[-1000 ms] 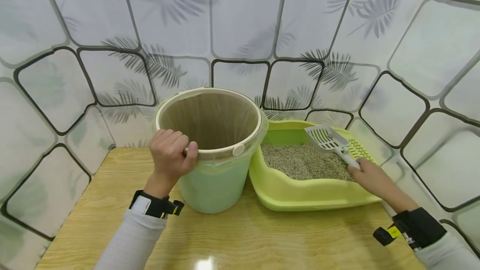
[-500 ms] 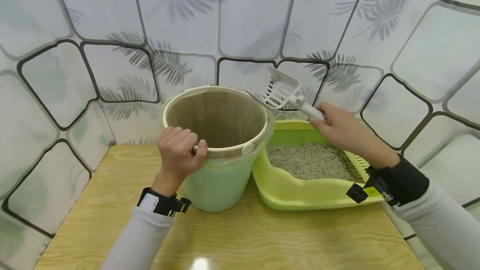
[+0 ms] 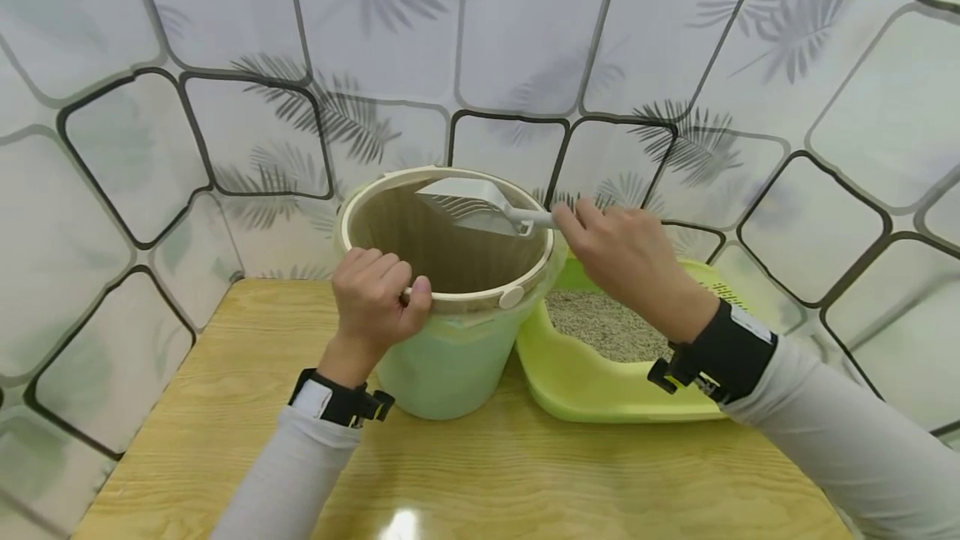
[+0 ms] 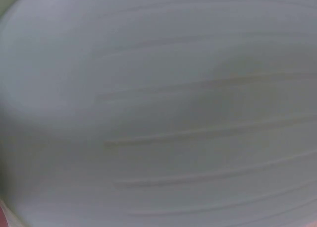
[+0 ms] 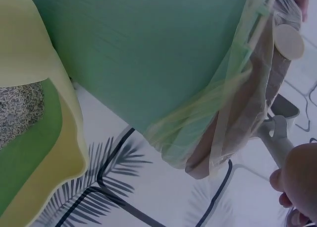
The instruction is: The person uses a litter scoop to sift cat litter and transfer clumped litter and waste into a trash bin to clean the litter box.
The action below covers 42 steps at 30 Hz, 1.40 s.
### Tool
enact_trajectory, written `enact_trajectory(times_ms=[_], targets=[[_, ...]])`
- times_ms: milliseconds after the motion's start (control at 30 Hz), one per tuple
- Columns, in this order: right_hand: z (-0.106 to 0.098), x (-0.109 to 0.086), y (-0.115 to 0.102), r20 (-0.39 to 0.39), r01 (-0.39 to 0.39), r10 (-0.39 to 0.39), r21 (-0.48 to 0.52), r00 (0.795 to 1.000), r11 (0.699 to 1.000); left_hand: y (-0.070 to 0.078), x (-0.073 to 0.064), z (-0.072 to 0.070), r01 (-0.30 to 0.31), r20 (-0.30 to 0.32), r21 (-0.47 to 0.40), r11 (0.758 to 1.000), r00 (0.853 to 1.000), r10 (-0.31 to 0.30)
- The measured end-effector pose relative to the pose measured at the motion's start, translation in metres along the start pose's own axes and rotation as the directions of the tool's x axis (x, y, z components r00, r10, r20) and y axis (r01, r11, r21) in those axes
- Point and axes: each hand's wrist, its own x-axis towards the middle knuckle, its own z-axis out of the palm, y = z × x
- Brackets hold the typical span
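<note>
My left hand [image 3: 377, 297] grips the near-left rim of a mint-green trash bin [image 3: 450, 369], its thumb over the edge. A clear bag lines the bin and folds down outside it, under a cream rim ring [image 3: 450, 304]. With its handle in my right hand [image 3: 622, 252], a white slotted litter scoop [image 3: 468, 202] is tipped over the bin's mouth, its underside partly up. No litter shows on it. In the right wrist view the scoop's handle [image 5: 277, 142] stands beside the bag-covered rim. Only a blurred, ridged pale surface fills the left wrist view.
A lime-green litter box [image 3: 622, 394] with grey-brown litter [image 3: 600, 323] stands right of the bin, partly behind my right forearm. Both sit on a wood-grain table [image 3: 480, 482]. Patterned walls [image 3: 390, 40] rise behind and at the sides.
My right hand has carried the scoop up and left from above the litter box to over the bin, turning it over. The left hand keeps its hold on the rim.
</note>
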Motion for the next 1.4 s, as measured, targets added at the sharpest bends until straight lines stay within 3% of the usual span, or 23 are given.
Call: enact_trajectory(times_ms=[100,167,233,267,333,400,500,567,633,667,800,1067,1300,1400], targets=[[-0.004,-0.005,0.007,-0.005,-0.065,0.066,0.081,0.998,0.995,0.0,0.001,-0.001,-0.003,-0.006,0.007,1.0,1.0,0.003],[-0.007,-0.016,0.018,0.002,-0.151,0.152,0.15,0.988,0.977,-0.001,0.002,-0.001,-0.001,-0.007,0.006,1.0,1.0,0.001],[-0.012,-0.036,0.033,0.079,-0.277,0.266,0.215,0.961,0.937,-0.001,0.001,-0.001,-0.007,-0.004,0.004,1.0,1.0,0.007],[-0.013,-0.051,0.041,0.131,-0.347,0.325,0.234,0.937,0.908,-0.001,0.001,-0.001,-0.011,-0.002,0.003,1.0,1.0,0.011],[-0.013,-0.088,0.057,0.283,-0.492,0.421,0.265,0.862,0.829,0.0,0.0,-0.002,-0.011,0.009,0.0,1.0,1.0,0.011],[-0.006,-0.131,0.068,0.464,-0.624,0.471,0.262,0.751,0.736,-0.001,0.0,-0.003,-0.012,0.018,0.003,1.0,1.0,0.012],[0.018,-0.197,0.072,0.699,-0.754,0.433,0.235,0.57,0.613,-0.002,-0.001,-0.004,-0.003,0.022,0.015,1.0,1.0,0.003],[0.034,-0.232,0.067,0.787,-0.798,0.39,0.205,0.479,0.567,-0.003,-0.001,-0.005,0.0,0.017,0.021,1.0,1.0,0.0],[0.044,-0.258,0.063,0.84,-0.822,0.358,0.166,0.407,0.545,-0.003,-0.001,-0.005,0.001,0.014,0.022,1.0,1.0,-0.001],[0.047,-0.267,0.061,0.851,-0.831,0.359,0.148,0.383,0.537,-0.002,-0.001,-0.005,0.0,0.015,0.02,1.0,1.0,0.0],[0.047,-0.29,0.063,0.861,-0.84,0.383,0.087,0.334,0.535,0.0,-0.001,-0.003,-0.005,0.023,0.011,1.0,1.0,0.005],[0.047,-0.298,0.078,0.835,-0.814,0.412,0.071,0.365,0.577,0.001,0.001,-0.001,0.001,0.009,0.013,1.0,1.0,-0.001],[0.055,-0.303,0.082,0.85,-0.832,0.41,0.059,0.332,0.552,0.002,0.001,-0.002,-0.007,0.015,0.018,1.0,1.0,0.007],[0.057,-0.308,0.084,0.853,-0.837,0.404,0.067,0.331,0.543,0.003,0.001,-0.002,-0.011,0.02,0.016,1.0,1.0,0.011]])
